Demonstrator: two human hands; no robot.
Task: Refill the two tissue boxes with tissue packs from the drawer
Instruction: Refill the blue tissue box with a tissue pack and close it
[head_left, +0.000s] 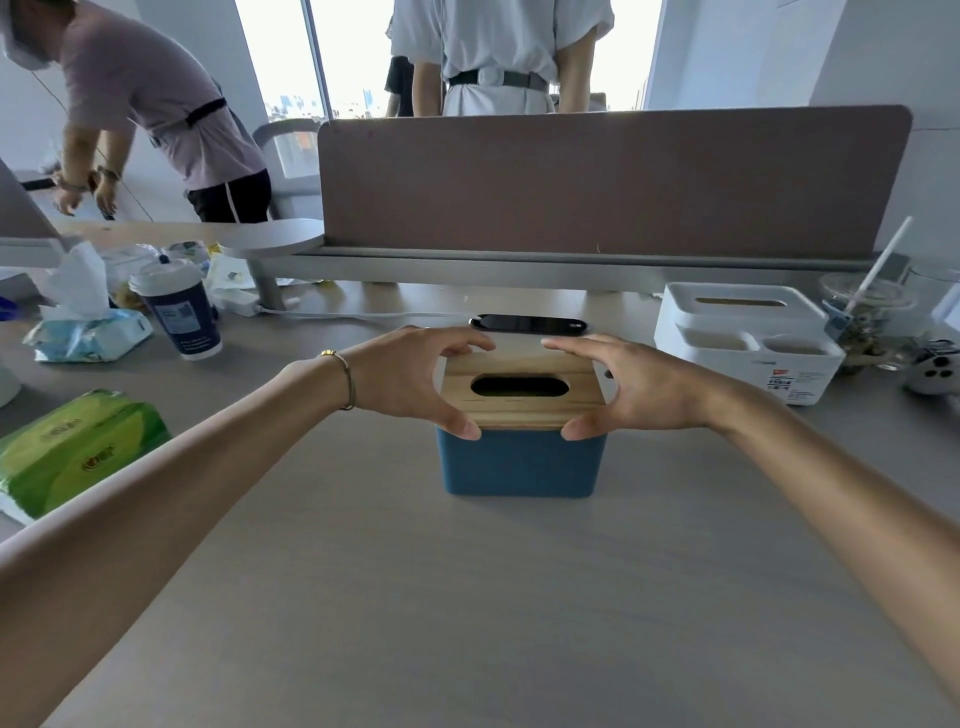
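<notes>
A blue tissue box (521, 467) stands in the middle of the desk, capped by a wooden lid (519, 408) with a dark oval slot. My left hand (410, 376) grips the lid's left end, thumb on the front edge and fingers over the back. My right hand (631, 384) holds the right end the same way. The lid sits on the box. A white tissue box (748, 345) with a slotted top and two small trays stands at the right. A green tissue pack (72, 457) lies at the left edge.
A black phone (527, 323) lies just behind the blue box. At left are an open wet-wipe pack (88, 332) and a paper cup (179, 312). A glass with a straw (862, 322) stands far right. A brown partition (613, 182) backs the desk; two people stand beyond.
</notes>
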